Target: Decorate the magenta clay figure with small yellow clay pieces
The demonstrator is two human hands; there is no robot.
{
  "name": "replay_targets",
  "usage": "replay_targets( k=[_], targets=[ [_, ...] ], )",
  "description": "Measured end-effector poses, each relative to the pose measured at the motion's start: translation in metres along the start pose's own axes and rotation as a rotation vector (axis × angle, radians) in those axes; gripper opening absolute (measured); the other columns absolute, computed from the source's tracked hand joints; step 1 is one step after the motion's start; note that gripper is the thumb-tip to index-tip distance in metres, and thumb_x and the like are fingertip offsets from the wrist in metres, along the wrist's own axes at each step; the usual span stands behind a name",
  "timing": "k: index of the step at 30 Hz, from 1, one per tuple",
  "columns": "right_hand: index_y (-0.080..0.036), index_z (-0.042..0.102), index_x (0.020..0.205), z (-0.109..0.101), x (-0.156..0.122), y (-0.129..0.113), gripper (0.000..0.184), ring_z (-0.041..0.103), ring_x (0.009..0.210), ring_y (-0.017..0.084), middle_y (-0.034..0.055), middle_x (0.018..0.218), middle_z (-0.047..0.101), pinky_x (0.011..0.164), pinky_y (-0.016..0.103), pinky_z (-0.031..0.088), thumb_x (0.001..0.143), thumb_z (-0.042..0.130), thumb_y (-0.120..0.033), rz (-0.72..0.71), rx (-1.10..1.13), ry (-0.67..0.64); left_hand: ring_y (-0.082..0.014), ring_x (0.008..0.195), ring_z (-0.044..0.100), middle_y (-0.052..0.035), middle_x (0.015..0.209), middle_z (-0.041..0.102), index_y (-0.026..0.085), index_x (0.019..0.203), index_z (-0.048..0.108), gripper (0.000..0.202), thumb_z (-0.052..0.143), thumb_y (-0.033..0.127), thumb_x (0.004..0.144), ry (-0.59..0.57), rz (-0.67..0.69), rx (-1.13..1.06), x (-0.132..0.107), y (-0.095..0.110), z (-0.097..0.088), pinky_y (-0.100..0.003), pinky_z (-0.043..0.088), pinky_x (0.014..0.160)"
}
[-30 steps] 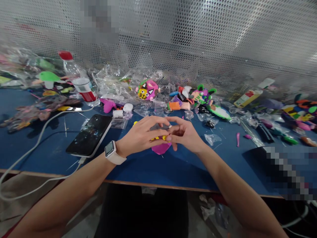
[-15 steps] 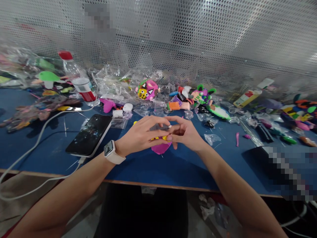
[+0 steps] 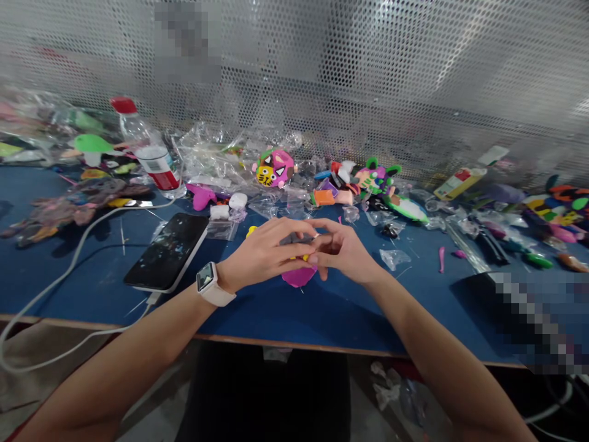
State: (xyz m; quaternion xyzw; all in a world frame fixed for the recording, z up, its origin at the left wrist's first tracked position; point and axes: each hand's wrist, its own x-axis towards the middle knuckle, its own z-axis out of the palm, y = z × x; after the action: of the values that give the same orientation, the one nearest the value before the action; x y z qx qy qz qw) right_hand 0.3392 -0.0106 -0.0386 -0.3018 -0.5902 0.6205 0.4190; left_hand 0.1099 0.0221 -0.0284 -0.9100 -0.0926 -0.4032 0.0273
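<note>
Slightly closer than a second ago, both hands meet over the magenta clay piece (image 3: 299, 275).
Left hand (image 3: 264, 253) and right hand (image 3: 343, 250) pinch it from opposite sides just above the blue table (image 3: 92, 282); it hangs directly beneath their touching fingertips (image 3: 311, 240).
</note>
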Motion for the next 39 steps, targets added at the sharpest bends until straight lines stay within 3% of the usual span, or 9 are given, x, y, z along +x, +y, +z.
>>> replay_targets(
  k=[5,8,14,18,21,24,30,35,39],
  targets=[
    [-0.023,0.058,0.138,0.002,0.0,0.001,0.071,0.067,0.047,0.011,-0.0025,0.083,0.078,0.042,0.021,0.057,0.077,0.093,-0.027,0.012,-0.013,-0.014,-0.0211,0.108,0.067,-0.0103,0.122,0.069,0.022,0.118,0.068,0.019,0.064,0.034,0.103,-0.049,0.016,-0.018,0.001,0.001,0.002,-0.038,0.056,0.093],
    [-0.023,0.058,0.139,0.003,0.001,0.002,0.073,0.061,0.041,0.008,-0.0036,0.082,0.077,0.036,0.019,0.052,0.076,0.094,-0.029,0.03,-0.006,0.002,-0.0201,0.108,0.067,-0.009,0.122,0.069,0.023,0.117,0.067,0.017,0.061,0.034,0.105,-0.027,0.027,-0.005,0.0,0.0,0.002,-0.037,0.056,0.092],
    [-0.022,0.06,0.136,-0.001,0.0,-0.001,0.072,0.062,0.044,0.008,-0.0011,0.086,0.079,0.037,0.019,0.053,0.074,0.095,-0.032,0.04,-0.069,0.021,-0.0203,0.108,0.067,-0.0089,0.121,0.068,0.023,0.115,0.067,0.02,0.065,0.039,0.103,-0.025,0.008,-0.01,0.001,0.0,0.0,-0.037,0.057,0.093],
    [-0.02,0.069,0.12,-0.01,-0.004,-0.009,0.05,0.064,0.05,0.009,0.0015,0.087,0.08,0.042,0.021,0.054,0.077,0.092,-0.032,0.033,-0.283,0.016,-0.0224,0.113,0.066,-0.0106,0.124,0.067,0.022,0.119,0.067,0.027,0.065,0.043,0.102,0.007,-0.025,-0.017,0.002,0.001,-0.003,-0.04,0.056,0.097],
    [-0.02,0.074,0.104,-0.015,-0.008,-0.015,0.031,0.06,0.051,0.007,0.0,0.081,0.077,0.045,0.02,0.049,0.081,0.09,-0.032,-0.008,-0.485,-0.025,-0.0222,0.111,0.066,-0.0111,0.121,0.067,0.02,0.115,0.067,0.021,0.057,0.037,0.106,0.024,-0.051,-0.011,0.002,0.001,-0.004,-0.039,0.056,0.096],
    [-0.02,0.074,0.1,-0.017,-0.01,-0.017,0.027,0.054,0.049,0.006,-0.0001,0.081,0.079,0.047,0.021,0.042,0.081,0.09,-0.032,-0.045,-0.612,-0.061,-0.0226,0.109,0.066,-0.0116,0.12,0.068,0.019,0.112,0.066,0.019,0.054,0.033,0.107,0.022,-0.064,0.008,0.001,0.0,-0.005,-0.04,0.056,0.093],
    [-0.022,0.079,0.095,-0.015,-0.011,-0.015,0.017,0.055,0.054,0.006,-0.0008,0.088,0.082,0.052,0.021,0.043,0.084,0.089,-0.03,-0.132,-0.772,-0.173,-0.0223,0.112,0.065,-0.0104,0.12,0.067,0.021,0.111,0.066,0.016,0.055,0.031,0.106,-0.001,-0.061,0.017,0.002,0.001,-0.006,-0.04,0.057,0.096],
    [-0.025,0.082,0.093,-0.016,-0.009,-0.011,0.003,0.072,0.078,0.012,-0.0009,0.09,0.082,0.07,0.025,0.053,0.091,0.083,-0.028,-0.236,-0.835,-0.28,-0.0217,0.109,0.066,-0.01,0.117,0.068,0.019,0.106,0.068,0.012,0.058,0.026,0.104,-0.004,-0.056,-0.008,0.003,0.001,-0.005,-0.04,0.057,0.096],
    [-0.026,0.082,0.091,-0.015,-0.008,-0.009,0.002,0.074,0.081,0.014,0.0002,0.094,0.08,0.075,0.028,0.055,0.093,0.081,-0.027,-0.255,-0.872,-0.295,-0.0219,0.109,0.066,-0.0096,0.117,0.069,0.02,0.106,0.069,0.012,0.058,0.026,0.104,-0.014,-0.071,-0.023,0.002,0.001,-0.004,-0.04,0.057,0.096]
  ],
)
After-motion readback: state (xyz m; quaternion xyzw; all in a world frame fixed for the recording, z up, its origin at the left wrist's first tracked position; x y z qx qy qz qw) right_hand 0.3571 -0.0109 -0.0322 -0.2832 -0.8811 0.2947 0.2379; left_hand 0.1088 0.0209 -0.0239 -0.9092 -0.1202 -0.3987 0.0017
